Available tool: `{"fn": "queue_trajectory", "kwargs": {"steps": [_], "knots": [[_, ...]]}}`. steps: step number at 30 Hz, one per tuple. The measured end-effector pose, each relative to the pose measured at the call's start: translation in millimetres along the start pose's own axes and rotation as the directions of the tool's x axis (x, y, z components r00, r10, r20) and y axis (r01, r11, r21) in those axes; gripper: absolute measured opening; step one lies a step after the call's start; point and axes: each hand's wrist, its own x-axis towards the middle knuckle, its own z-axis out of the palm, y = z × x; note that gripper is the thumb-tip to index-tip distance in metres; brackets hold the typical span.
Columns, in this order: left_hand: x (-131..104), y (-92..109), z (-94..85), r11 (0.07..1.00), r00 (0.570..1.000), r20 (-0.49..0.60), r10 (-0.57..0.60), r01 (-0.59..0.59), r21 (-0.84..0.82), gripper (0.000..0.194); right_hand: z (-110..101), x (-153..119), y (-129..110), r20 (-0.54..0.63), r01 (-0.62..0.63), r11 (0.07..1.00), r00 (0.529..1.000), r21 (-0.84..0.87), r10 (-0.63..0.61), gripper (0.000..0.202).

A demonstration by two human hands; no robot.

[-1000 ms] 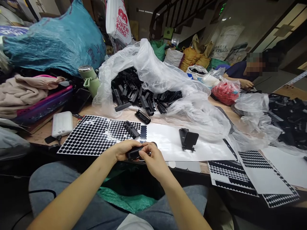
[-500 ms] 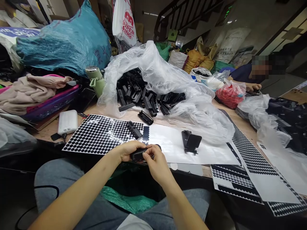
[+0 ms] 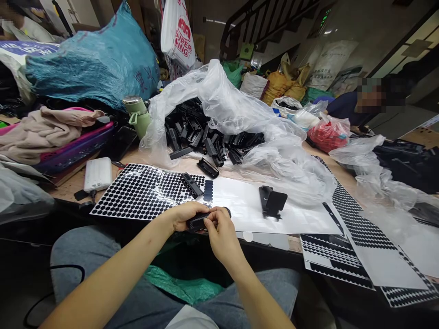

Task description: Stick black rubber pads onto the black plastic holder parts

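My left hand (image 3: 187, 214) is closed on a black textured part (image 3: 199, 222) at the table's front edge. My right hand (image 3: 219, 224) pinches the same part from the other side. Just beyond them, a black plastic piece (image 3: 192, 185) lies on a sheet of black round stickers (image 3: 137, 192); another black piece (image 3: 207, 168) rests farther back. A black folding stand (image 3: 272, 202) is upright on the white part of the sheet, right of my hands. Behind, an open clear plastic bag (image 3: 226, 96) holds many black parts.
At the left are a white power bank (image 3: 98, 174), a green flask (image 3: 136, 116) and a basket with cloth (image 3: 75, 141). More sticker sheets (image 3: 373, 256) overhang the right table edge. A green bag (image 3: 185, 285) lies between my knees. A person (image 3: 346, 107) sits at the far right.
Both of my hands stay almost still on the black part. The person at the far right has lowered a hand, and the plastic and dark items near them have shifted.
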Motion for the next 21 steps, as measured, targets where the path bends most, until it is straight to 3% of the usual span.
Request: {"fn": "queue_trajectory", "kwargs": {"steps": [5, 7, 10, 13, 15, 16, 18, 21], "knots": [[-4, 0, 3.9, 1.000, 1.000, 0.014, 0.020, -0.020, -0.020, 0.018, 2, -7, 3, -0.040, 0.021, 0.999, 0.999, -0.050, -0.023, 0.009], [-12, -2, 2.5, 0.999, 0.999, 0.001, 0.040, -0.040, -0.007, 0.017, 1, -4, 5, -0.139, 0.007, 0.993, 0.990, -0.118, -0.023, 0.008], [-27, -16, -1.5, 0.994, 0.998, -0.011, 0.059, -0.058, 0.095, 0.021, 2, 19, 8, -0.252, 0.006, 0.978, 0.966, -0.210, -0.060, 0.025], [-39, -42, -0.2, 0.959, 0.996, -0.048, 0.079, -0.063, 0.277, 0.024, 16, 64, 9, -0.105, 0.093, 0.945, 0.986, -0.314, -0.132, 0.023], [-46, -56, 5.0, 0.888, 0.993, -0.052, 0.111, -0.075, 0.454, 0.025, 30, 97, 10, 0.006, 0.057, 0.885, 0.998, -0.463, -0.061, 0.031], [-50, -60, 7.9, 0.828, 0.988, -0.039, 0.148, -0.102, 0.551, 0.026, 38, 112, 11, 0.054, 0.000, 0.851, 0.998, -0.526, 0.033, 0.039], [-58, -57, 11.1, 0.678, 0.970, 0.018, 0.244, -0.184, 0.711, 0.027, 48, 137, 11, 0.128, -0.064, 0.792, 0.976, -0.608, 0.177, 0.050], [-62, -20, -1.1, 0.545, 0.928, 0.040, 0.371, -0.252, 0.799, 0.028, 49, 153, 9, 0.188, -0.013, 0.773, 0.967, -0.634, 0.171, 0.040]]}}
